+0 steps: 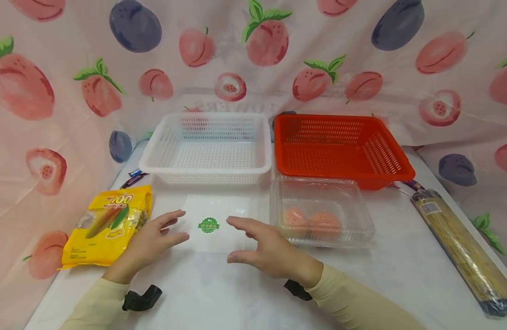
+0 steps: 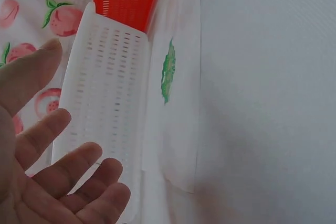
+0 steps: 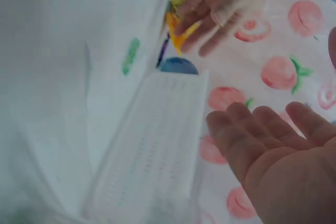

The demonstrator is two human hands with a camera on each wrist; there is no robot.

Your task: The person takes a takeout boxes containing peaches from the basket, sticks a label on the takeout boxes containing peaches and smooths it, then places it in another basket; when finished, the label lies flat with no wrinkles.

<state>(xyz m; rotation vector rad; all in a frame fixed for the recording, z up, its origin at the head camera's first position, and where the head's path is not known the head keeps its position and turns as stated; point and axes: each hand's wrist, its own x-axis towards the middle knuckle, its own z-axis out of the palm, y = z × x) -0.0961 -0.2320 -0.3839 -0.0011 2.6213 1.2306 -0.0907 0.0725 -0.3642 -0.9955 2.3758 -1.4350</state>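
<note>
Both hands hover over the table with nothing in them. The left hand has its fingers relaxed and slightly bent, beside a flat white sheet or bag with a green printed badge. On the other side of that white piece, the right hand is held with thumb and fingers apart. Its knuckles are close to a clear lidded plastic box holding two round orange-pink items. A yellow mango-print candy bag lies just left of the left hand. In the left wrist view, the left fingers are spread and loosely bent.
At the back stand a white perforated basket and a red one, side by side. A long wrapped bamboo-like roll lies along the right edge. Small wrapped snacks lie behind the yellow bag. Fruit-print cloth hangs behind.
</note>
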